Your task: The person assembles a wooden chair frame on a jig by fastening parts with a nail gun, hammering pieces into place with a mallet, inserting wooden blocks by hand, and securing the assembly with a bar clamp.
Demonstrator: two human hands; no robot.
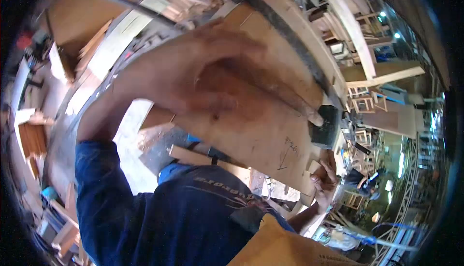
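A broad wooden board point(251, 140) with pencil marks and an arrow lies in front of my body. On it rests a mallet with a black head point(326, 127) and a wooden handle point(290, 97). My left hand point(212, 72), blurred by motion, is over the board at the handle's far end, its thumb and fingers spread apart on either side. At the board's right edge my right hand point(326, 181) has bent fingers around a small pale wooden piece point(314, 167); part of its grip is hidden.
Stacked wood offcuts point(186, 0) lie beyond the board. A dark bar point(285, 29) crosses behind it. Long planks point(353, 24) and small wooden frames point(362, 102) stand at the right. Another person point(362, 181) is farther off at the right. More boards point(33, 138) are at the left.
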